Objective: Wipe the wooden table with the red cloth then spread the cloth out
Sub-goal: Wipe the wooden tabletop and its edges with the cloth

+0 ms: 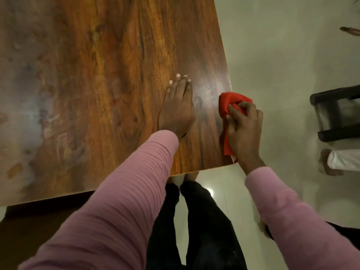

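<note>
Head view: right hand (243,131) grip clamped on bunched red cloth (230,104) at the right edge of the wooden worktop (97,75), near its front corner; cloth's tail hangs under the palm. Left hand (178,110) flat, fingers together, pressed on the worktop just beside, holding nothing. Glossy grain, glare patch near cloth. Pale tiled floor (282,55); dark stool (339,114) cut off right. Far-right shapes blurred, unreadable. Pink sleeves (126,201), dark trousers below.

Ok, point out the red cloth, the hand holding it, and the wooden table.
red cloth (227,103): head view, on the bunched upper fold.
right hand (243,127): head view, on the back of the hand.
wooden table (116,65): head view, on bare top.
</note>
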Demonstrator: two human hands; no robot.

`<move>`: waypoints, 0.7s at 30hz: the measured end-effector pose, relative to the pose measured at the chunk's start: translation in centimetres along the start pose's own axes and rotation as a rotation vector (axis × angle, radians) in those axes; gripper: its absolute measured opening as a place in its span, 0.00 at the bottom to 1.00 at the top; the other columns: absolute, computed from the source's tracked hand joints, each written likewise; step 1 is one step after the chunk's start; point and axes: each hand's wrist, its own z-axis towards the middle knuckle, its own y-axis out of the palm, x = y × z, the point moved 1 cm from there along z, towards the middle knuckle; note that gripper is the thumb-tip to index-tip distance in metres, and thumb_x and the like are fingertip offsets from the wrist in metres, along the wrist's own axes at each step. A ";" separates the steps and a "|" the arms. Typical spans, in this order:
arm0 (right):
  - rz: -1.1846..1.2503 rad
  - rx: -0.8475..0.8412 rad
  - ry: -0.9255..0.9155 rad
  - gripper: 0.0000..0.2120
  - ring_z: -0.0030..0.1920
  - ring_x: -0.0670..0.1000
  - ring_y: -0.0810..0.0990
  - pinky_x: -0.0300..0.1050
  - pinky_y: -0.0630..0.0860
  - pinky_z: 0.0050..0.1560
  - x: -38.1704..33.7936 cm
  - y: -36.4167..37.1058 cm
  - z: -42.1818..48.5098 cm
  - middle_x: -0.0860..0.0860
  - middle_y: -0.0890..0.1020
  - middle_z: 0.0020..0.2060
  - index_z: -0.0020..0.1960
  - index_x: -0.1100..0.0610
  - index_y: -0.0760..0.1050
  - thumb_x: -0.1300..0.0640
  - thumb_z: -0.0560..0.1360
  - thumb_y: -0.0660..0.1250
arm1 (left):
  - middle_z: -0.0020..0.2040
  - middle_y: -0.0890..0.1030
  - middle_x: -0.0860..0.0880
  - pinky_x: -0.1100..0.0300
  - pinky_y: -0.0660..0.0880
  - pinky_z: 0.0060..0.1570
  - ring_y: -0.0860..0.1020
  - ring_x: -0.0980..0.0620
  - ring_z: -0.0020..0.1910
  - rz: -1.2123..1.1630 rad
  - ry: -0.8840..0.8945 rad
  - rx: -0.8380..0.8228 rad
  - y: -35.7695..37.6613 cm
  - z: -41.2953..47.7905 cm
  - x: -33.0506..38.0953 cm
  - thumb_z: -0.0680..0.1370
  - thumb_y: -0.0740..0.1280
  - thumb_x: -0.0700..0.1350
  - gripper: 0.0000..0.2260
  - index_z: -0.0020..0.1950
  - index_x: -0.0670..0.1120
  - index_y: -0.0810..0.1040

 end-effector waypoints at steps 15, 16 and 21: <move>-0.019 -0.170 -0.066 0.15 0.58 0.58 0.72 0.53 0.74 0.58 -6.5 1.2 -6.5 0.54 0.75 0.61 0.61 0.55 0.77 0.59 0.75 0.65 | 0.66 0.73 0.33 0.41 0.58 0.68 0.69 0.33 0.68 0.045 -0.080 -0.102 -3.0 -9.8 1.5 0.80 0.50 0.50 0.26 0.67 0.32 0.70; -0.023 -0.192 -0.086 0.15 0.58 0.58 0.71 0.53 0.73 0.59 -6.3 0.9 -6.4 0.54 0.75 0.61 0.62 0.55 0.77 0.56 0.75 0.65 | 0.65 0.74 0.33 0.41 0.58 0.67 0.70 0.33 0.67 0.062 -0.070 -0.098 -3.1 -10.5 1.6 0.79 0.51 0.48 0.24 0.66 0.32 0.71; -0.024 -0.204 -0.062 0.22 0.63 0.57 0.70 0.57 0.67 0.65 -6.1 -0.6 -6.9 0.52 0.74 0.65 0.67 0.53 0.71 0.47 0.76 0.64 | 0.74 0.64 0.38 0.49 0.45 0.72 0.58 0.40 0.75 0.048 -0.164 -0.176 -3.1 -12.3 1.7 0.79 0.51 0.50 0.26 0.74 0.38 0.63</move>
